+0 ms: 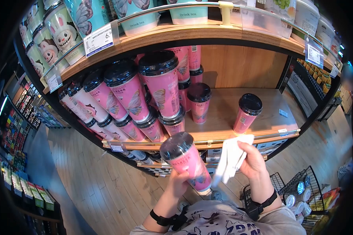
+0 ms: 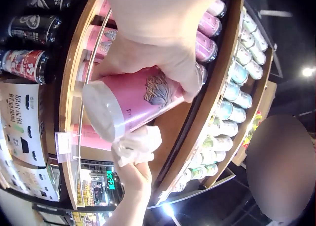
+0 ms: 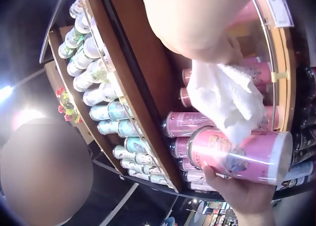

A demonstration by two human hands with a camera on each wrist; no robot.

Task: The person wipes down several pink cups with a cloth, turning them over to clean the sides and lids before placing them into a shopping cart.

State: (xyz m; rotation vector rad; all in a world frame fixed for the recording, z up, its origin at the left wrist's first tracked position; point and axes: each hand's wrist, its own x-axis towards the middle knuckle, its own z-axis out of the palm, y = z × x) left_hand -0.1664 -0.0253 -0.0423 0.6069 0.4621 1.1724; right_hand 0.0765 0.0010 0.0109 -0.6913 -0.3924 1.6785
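Observation:
My left hand (image 1: 178, 183) grips a pink drink cup (image 1: 187, 160) with a black lid and a butterfly print, tilted in front of the shelf. In the left wrist view the fingers of the left hand (image 2: 155, 53) wrap the cup (image 2: 136, 100), its pale base toward the camera. A white cloth (image 1: 232, 156) hangs bunched in my right hand (image 1: 254, 161), just right of the cup. In the right wrist view the cloth (image 3: 224, 95) overlaps the side of the cup (image 3: 256, 157), below the right hand (image 3: 212, 45).
On the wooden shelf (image 1: 227, 135), stacked pink cups (image 1: 131, 98) fill the left, and a single cup (image 1: 247, 113) stands farther right. A metal rail (image 1: 255, 137) edges it. An upper shelf (image 1: 208, 29) holds more cups. Wire baskets (image 1: 315, 184) with containers stand at lower right.

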